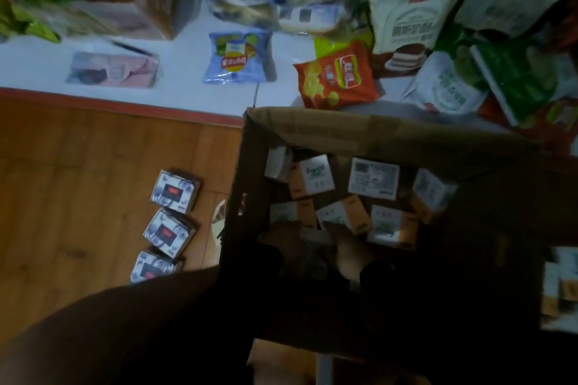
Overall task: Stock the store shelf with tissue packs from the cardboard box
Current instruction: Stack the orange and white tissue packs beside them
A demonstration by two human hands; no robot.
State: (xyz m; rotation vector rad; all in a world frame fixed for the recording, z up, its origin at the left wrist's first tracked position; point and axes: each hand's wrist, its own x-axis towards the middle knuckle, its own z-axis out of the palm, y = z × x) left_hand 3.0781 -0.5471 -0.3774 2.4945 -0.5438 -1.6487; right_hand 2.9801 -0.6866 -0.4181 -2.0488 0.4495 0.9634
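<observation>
Reaching: both hands are down inside the cardboard box [391,134], dark sleeves over its near edge.
Left hand [284,234]: low in the box beside a grey shape; whether it holds anything I cannot tell, the light is too poor.
Right hand [347,244]: next to the left, fingers toward the packs; its grip cannot be told either.
Tissue packs [312,180]: white and orange, lying loose and tilted across the box bottom.
Doing it well: probably best to take one pack that lies free on top, grip it across its short sides, and lift straight up past the flaps.
Floor [93,166]: brown wood planks, with three small printed boxes [170,228] in a row just left of the carton.
Shelf [181,78]: a pale surface with a red edge beyond the box, carrying a blue chip bag [237,56], an orange snack bag [337,78] and a flat pink pack [114,69].
Far side: blurred heaps of green and white bags.
</observation>
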